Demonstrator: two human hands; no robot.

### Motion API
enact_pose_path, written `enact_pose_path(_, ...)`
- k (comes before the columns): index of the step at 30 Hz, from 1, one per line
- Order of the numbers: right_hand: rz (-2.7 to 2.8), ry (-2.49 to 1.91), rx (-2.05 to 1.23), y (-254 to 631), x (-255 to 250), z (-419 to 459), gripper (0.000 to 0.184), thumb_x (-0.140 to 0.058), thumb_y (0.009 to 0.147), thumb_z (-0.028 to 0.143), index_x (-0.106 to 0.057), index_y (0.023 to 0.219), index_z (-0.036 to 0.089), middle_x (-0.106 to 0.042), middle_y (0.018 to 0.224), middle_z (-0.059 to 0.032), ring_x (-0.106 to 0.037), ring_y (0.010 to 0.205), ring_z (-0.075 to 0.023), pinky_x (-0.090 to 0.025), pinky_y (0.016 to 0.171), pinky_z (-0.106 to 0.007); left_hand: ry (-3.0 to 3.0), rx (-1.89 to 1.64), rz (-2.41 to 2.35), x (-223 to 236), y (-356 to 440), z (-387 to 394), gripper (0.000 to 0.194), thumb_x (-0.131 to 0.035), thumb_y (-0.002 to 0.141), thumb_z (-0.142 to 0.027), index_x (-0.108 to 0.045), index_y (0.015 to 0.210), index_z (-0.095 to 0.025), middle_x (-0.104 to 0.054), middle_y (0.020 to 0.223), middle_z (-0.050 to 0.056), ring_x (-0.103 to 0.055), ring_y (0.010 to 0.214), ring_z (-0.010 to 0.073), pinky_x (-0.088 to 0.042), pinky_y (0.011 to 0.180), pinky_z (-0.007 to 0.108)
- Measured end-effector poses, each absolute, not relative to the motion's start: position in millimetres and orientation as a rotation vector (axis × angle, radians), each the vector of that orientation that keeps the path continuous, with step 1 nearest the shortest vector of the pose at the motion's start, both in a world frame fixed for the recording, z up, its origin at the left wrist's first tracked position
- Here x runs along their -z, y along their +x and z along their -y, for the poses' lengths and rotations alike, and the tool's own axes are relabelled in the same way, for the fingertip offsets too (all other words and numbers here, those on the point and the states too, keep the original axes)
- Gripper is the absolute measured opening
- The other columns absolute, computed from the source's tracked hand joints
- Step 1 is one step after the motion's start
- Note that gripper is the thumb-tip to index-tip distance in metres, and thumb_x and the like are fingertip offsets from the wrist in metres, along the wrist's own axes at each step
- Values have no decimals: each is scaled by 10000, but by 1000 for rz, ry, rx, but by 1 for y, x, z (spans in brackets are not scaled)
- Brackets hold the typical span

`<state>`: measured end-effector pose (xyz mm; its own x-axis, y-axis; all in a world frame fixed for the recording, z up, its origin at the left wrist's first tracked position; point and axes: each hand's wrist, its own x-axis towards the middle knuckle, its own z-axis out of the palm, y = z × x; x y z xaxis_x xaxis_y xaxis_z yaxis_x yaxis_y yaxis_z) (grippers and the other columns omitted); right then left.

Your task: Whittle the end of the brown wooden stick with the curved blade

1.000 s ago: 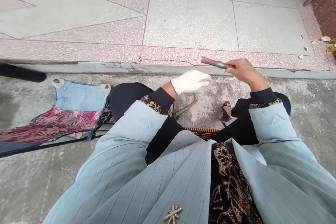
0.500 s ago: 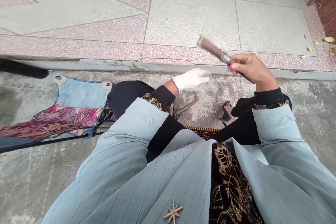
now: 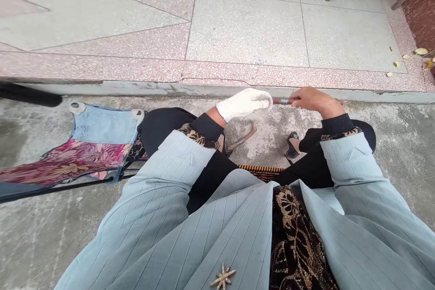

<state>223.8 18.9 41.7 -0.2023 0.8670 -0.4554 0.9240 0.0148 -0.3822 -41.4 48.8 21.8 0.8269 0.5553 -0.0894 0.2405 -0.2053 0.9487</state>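
A star brooch (image 3: 223,277) sits on the pale blue pinstriped jacket (image 3: 234,235). The bare right hand (image 3: 314,101) has its grip clamped on a wooden handle (image 3: 283,100), whose end touches the white-gloved left hand (image 3: 243,104), its grip unclear. Below lies a curved brown rod (image 3: 239,139); beyond rises a terrazzo step (image 3: 217,72).
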Motion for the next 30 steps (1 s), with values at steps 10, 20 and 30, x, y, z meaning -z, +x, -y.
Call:
enact_pose_path(10, -2311, 1394, 1476, 213, -67, -4, 338, -858, 770, 528, -839, 973, 258, -767, 837, -1, -642, 741, -174, -490, 688, -284, 2059, -325, -856, 0, -38, -68, 217, -546, 848, -272, -712, 886, -138, -659, 756, 10, -555, 687, 136, -421, 701, 255)
enact_pose_path(20, -2293, 2606, 830, 239, -43, -24, 235, -671, 919, 338, -778, 985, 140, -642, 752, -68, -563, 687, -186, -430, 668, -330, 2008, -164, -443, -3, -21, -39, 239, -531, 894, -313, -703, 888, -148, -653, 774, 8, -525, 661, 112, -413, 700, 242)
enact_pose_path(30, -2158, 1723, 869, 205, -32, -17, 212, -786, 848, 367, -849, 978, 212, -749, 810, -83, -632, 740, -228, -433, 680, -343, 2153, -351, -731, -19, -48, -61, 237, -520, 885, -258, -726, 918, -146, -669, 761, -5, -576, 706, 126, -444, 756, 249)
